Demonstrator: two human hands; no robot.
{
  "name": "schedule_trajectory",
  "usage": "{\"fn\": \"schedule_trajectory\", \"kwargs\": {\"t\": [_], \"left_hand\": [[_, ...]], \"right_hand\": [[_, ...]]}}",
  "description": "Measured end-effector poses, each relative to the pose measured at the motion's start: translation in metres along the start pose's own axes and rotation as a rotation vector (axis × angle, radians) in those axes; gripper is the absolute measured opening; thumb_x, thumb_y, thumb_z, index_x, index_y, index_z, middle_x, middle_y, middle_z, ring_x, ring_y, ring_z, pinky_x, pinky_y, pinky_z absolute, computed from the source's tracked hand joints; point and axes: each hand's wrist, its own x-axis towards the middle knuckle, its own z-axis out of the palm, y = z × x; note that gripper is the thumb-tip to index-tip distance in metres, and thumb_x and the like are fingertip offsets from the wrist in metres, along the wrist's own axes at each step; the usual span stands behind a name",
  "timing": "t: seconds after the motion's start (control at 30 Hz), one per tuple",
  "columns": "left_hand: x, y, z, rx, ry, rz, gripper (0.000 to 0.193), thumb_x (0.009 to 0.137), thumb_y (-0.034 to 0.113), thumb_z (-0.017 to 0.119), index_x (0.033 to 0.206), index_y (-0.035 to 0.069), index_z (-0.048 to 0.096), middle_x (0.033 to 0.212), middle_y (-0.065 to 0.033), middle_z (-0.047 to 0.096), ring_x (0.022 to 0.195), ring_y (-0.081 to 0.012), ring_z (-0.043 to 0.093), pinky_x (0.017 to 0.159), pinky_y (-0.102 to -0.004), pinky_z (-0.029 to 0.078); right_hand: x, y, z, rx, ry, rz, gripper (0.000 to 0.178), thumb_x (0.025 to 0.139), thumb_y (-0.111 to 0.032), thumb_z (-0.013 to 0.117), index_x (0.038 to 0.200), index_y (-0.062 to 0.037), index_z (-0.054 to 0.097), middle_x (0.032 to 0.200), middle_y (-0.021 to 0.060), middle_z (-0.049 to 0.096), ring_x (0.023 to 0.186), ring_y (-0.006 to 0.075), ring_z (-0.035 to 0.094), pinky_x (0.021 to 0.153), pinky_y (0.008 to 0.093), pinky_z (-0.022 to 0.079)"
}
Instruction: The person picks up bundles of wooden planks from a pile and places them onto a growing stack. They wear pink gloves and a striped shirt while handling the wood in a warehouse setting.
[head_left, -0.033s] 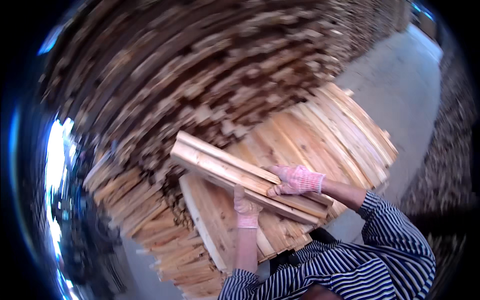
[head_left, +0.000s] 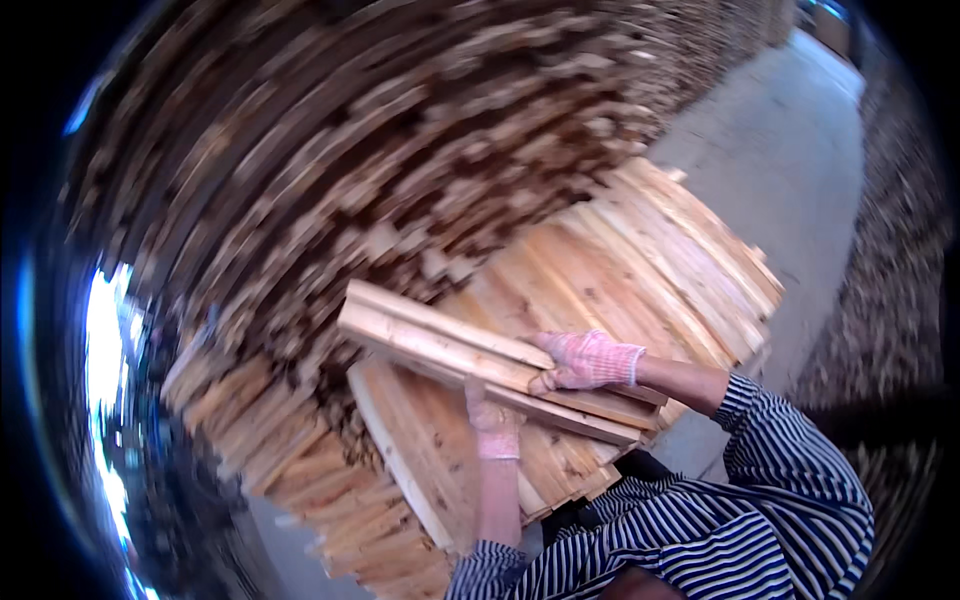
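Observation:
A small bundle of wooden boards (head_left: 440, 345), lying lengthwise against one another, is held slantwise over a larger stack of planks. My left hand (head_left: 493, 420), in a pink-and-white knit glove, grips the bundle's near side from below, its thumb up along the edge. The gloved right hand (head_left: 588, 360) is wrapped over the far side, towards the bundle's right end. Beneath, the stack of planks (head_left: 570, 270) has its boards laid side by side in a wide layer. Fingers under the bundle are hidden.
A tall wall of stacked lumber (head_left: 330, 150) rises beyond the planks, blurred. At the lower left lies another pile of boards (head_left: 330, 490). Grey concrete floor (head_left: 770, 140) runs along the right, beside another rough, blurred pile (head_left: 890, 290).
The view has shifted slightly, so the plank stack sits a little further left. Both hands keep their grip on the boards.

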Motion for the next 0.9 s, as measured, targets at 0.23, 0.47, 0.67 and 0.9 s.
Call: {"fn": "schedule_trajectory", "kwargs": {"t": [0.23, 0.47, 0.67, 0.9], "left_hand": [[0.044, -0.131, 0.020, -0.262, 0.075, -0.342, 0.096, 0.081, 0.071, 0.068, 0.148, 0.007, 0.043, 0.135, -0.0140, 0.059, 0.112, -0.0311, 0.062, 0.092, -0.0445, 0.056], [0.084, -0.199, 0.085, -0.248, -0.070, -0.378, 0.081, 0.090, 0.062, 0.063, 0.150, 0.010, 0.047, 0.150, -0.0150, 0.051, 0.132, -0.0342, 0.051, 0.116, -0.0516, 0.039], [0.131, -0.241, 0.066, -0.244, -0.081, -0.487, 0.079, 0.092, 0.062, 0.061, 0.148, 0.009, 0.047, 0.145, -0.0133, 0.054, 0.129, -0.0333, 0.053, 0.114, -0.0512, 0.042], [0.136, -0.263, 0.079, -0.210, -0.167, -0.443, 0.069, 0.096, 0.053, 0.058, 0.145, 0.005, 0.048, 0.143, -0.0124, 0.055, 0.128, -0.0310, 0.054, 0.109, -0.0512, 0.047]], "right_hand": [[-0.074, 0.092, -0.021, -0.069, 0.246, 0.056, 0.091, 0.087, -0.053, 0.073, 0.153, -0.0059, 0.031, 0.129, 0.0267, 0.060, 0.118, 0.0444, 0.060, 0.094, 0.0485, 0.052], [-0.135, 0.229, -0.090, 0.083, 0.431, 0.121, 0.077, 0.096, -0.059, 0.058, 0.157, -0.0167, 0.037, 0.152, 0.0211, 0.048, 0.140, 0.0346, 0.047, 0.116, 0.0390, 0.039], [-0.170, 0.352, -0.173, -0.047, 0.781, 0.321, 0.062, 0.103, -0.056, 0.045, 0.155, -0.0224, 0.042, 0.146, 0.0177, 0.055, 0.135, 0.0366, 0.052, 0.112, 0.0426, 0.042], [-0.123, 0.416, -0.214, -0.330, 0.655, 0.647, 0.053, 0.103, -0.046, 0.046, 0.152, -0.0268, 0.043, 0.134, 0.0171, 0.063, 0.121, 0.0462, 0.059, 0.099, 0.0482, 0.050]]}}
